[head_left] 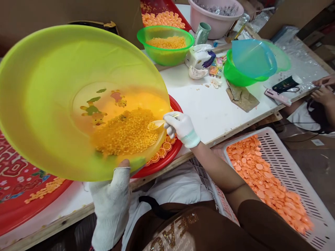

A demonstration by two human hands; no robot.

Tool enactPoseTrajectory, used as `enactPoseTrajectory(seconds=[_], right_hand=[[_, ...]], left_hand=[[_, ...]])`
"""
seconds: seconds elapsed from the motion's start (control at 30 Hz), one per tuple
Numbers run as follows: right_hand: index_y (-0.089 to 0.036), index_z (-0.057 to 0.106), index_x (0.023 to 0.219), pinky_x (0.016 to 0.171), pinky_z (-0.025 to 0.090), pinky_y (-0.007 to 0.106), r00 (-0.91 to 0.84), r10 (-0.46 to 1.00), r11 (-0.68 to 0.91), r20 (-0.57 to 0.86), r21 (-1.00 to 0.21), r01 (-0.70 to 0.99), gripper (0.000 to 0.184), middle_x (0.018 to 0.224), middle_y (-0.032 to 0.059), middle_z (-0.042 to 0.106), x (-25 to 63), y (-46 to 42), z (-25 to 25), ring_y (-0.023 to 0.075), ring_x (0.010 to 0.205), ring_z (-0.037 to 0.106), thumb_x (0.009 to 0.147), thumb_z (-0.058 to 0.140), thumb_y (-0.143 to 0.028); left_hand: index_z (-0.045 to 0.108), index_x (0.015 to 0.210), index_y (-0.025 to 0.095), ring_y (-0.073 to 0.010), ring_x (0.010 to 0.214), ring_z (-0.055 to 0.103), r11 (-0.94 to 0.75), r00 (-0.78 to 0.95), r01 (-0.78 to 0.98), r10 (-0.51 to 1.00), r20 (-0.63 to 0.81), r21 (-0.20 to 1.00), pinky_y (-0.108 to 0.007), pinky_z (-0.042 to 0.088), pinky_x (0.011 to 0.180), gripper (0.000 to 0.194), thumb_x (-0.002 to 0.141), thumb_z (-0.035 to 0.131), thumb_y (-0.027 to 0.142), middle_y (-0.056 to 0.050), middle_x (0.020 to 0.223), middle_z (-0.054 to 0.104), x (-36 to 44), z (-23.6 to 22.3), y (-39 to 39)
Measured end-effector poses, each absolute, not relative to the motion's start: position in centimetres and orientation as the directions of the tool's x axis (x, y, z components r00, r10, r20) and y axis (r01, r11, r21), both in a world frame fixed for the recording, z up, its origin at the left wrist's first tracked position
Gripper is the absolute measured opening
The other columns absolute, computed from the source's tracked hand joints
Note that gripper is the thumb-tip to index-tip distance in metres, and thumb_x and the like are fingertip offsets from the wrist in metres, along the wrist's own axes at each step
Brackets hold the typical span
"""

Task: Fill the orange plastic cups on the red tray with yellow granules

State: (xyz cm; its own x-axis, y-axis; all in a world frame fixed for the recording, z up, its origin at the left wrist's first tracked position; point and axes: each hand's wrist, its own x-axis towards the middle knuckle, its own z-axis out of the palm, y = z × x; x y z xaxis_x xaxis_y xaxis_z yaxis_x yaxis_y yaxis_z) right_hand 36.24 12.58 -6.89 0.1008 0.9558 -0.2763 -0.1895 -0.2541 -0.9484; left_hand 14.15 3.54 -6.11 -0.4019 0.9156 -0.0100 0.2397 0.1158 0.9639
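Note:
My left hand (112,198), in a white knit glove with a bare thumb tip, is closed on the near rim of a large yellow-green basin (47,76). The basin is tilted, and a heap of small orange-yellow pellets (128,134) lies in its lower right part. My right hand (180,127), also gloved in white, grips a pale plastic spoon (156,124) by its handle. The spoon's bowl is just above the pellets, near the basin's right side. Partly hidden beneath the basin is a red tray (178,146) with orange-slice-like discs (162,151).
Another red tray (31,216) lies at left. Behind stand a green bowl (166,57) of pellets, a mug (202,33), a tissue pack (200,55) and stacked bowls (240,76). A white crate (277,150) of orange discs is at right; another person's hands (324,90) are beyond it.

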Motion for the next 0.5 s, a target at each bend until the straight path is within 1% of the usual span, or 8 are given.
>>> enactPoseTrajectory(seconds=[0.1,0.2,0.27,0.33,0.4,0.43,0.5], right_hand=[[-0.019,0.068,0.091,0.035,0.040,0.017,0.120,0.951,-0.249,-0.286,-0.934,-0.256,0.028,0.067,-0.0034,0.066,38.0,12.9,-7.2,0.0065,0.047,0.054,0.083,0.078,-0.044],[-0.018,0.068,0.092,0.036,0.038,0.018,0.197,0.942,-0.221,-0.273,-0.942,-0.252,0.028,0.066,-0.0035,0.064,39.8,13.0,-7.3,0.0065,0.046,0.053,0.082,0.078,-0.043],[-0.018,0.068,0.093,0.037,0.039,0.019,0.274,0.931,-0.188,-0.242,-0.960,-0.208,0.029,0.067,-0.0032,0.065,40.8,13.0,-7.5,0.0073,0.047,0.054,0.081,0.079,-0.043],[-0.018,0.069,0.097,0.039,0.041,0.020,0.344,0.917,-0.172,-0.201,-0.978,-0.115,0.029,0.069,-0.0025,0.065,41.3,12.8,-7.9,0.0087,0.049,0.056,0.083,0.077,-0.043],[-0.019,0.070,0.099,0.044,0.045,0.022,0.380,0.917,-0.149,-0.122,-0.988,0.043,0.026,0.071,-0.0017,0.066,41.5,12.6,-8.6,0.0100,0.052,0.059,0.089,0.071,-0.043],[-0.020,0.071,0.099,0.049,0.048,0.023,0.378,0.924,-0.119,-0.056,-0.982,0.146,0.024,0.072,-0.0010,0.067,41.5,12.5,-8.9,0.0109,0.056,0.061,0.092,0.068,-0.042],[-0.020,0.072,0.097,0.065,0.054,0.027,0.324,0.939,-0.011,0.112,-0.935,0.354,0.021,0.078,0.0013,0.070,41.4,12.4,-9.5,0.0139,0.070,0.067,0.096,0.062,-0.038]], left_hand=[[0.073,0.097,0.019,-0.0313,0.116,0.071,0.166,-0.464,0.197,0.884,-0.057,0.966,-0.046,0.049,0.118,0.032,0.076,0.081,0.042,-0.009,0.115,0.077,14.2,-5.3,3.7],[0.074,0.103,0.020,-0.0309,0.112,0.071,0.217,-0.512,0.140,0.851,-0.117,0.966,-0.048,0.053,0.113,0.037,0.073,0.080,0.040,-0.007,0.112,0.076,14.4,-4.6,3.8],[0.073,0.106,0.020,-0.0287,0.109,0.070,0.194,-0.518,0.087,0.846,-0.122,0.977,-0.047,0.055,0.110,0.038,0.072,0.080,0.036,-0.006,0.113,0.075,14.4,-4.3,3.9],[0.072,0.099,0.020,-0.0257,0.103,0.069,0.184,-0.536,0.075,0.836,-0.116,0.980,-0.043,0.057,0.106,0.032,0.071,0.081,0.033,-0.004,0.105,0.074,14.4,-4.1,4.0],[0.071,0.096,0.021,-0.0234,0.096,0.068,0.197,-0.554,0.085,0.824,-0.118,0.977,-0.040,0.057,0.105,0.028,0.071,0.081,0.032,0.000,0.092,0.071,14.3,-4.1,4.1],[0.072,0.097,0.022,-0.0229,0.096,0.067,0.198,-0.557,0.083,0.822,-0.120,0.977,-0.040,0.057,0.106,0.029,0.071,0.081,0.031,0.000,0.090,0.070,14.3,-4.1,4.1],[0.074,0.104,0.023,-0.0231,0.098,0.068,0.165,-0.542,0.069,0.834,-0.102,0.984,-0.042,0.054,0.111,0.034,0.071,0.082,0.029,0.000,0.098,0.072,14.1,-4.3,4.1]])
